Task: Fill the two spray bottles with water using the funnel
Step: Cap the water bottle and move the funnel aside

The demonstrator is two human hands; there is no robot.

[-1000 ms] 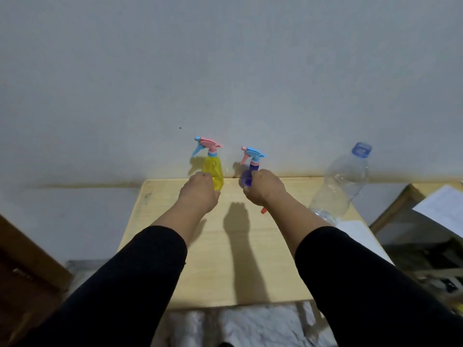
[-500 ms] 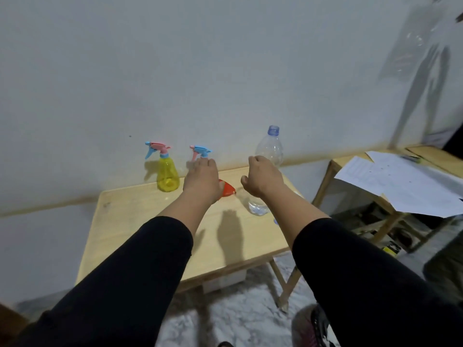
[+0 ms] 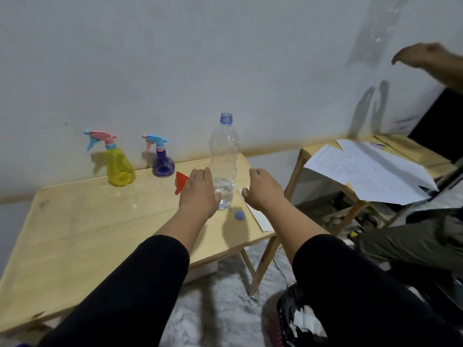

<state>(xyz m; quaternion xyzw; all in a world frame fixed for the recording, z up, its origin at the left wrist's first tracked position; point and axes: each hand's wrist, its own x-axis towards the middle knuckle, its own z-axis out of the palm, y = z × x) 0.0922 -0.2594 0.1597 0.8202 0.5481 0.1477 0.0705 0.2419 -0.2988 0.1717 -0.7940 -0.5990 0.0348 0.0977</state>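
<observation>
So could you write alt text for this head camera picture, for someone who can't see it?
Two bare hands, left hand and right hand, reach either side of a clear plastic water bottle, uncapped and nearly empty, on a pale wooden table. Behind stand a yellow spray bottle, a purple spray bottle and a red funnel.

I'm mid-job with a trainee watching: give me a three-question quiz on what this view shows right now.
1. True or false: the water bottle has its cap screwed on.
2. Which lies closest to the left hand? A) yellow spray bottle B) red funnel C) papers
3. Fill in: the purple spray bottle stands between the yellow spray bottle and the ____.

Key:
1. False; its neck is open, and a loose blue cap lies on the table.
2. B
3. Water bottle. The right hand holds nothing.
</observation>
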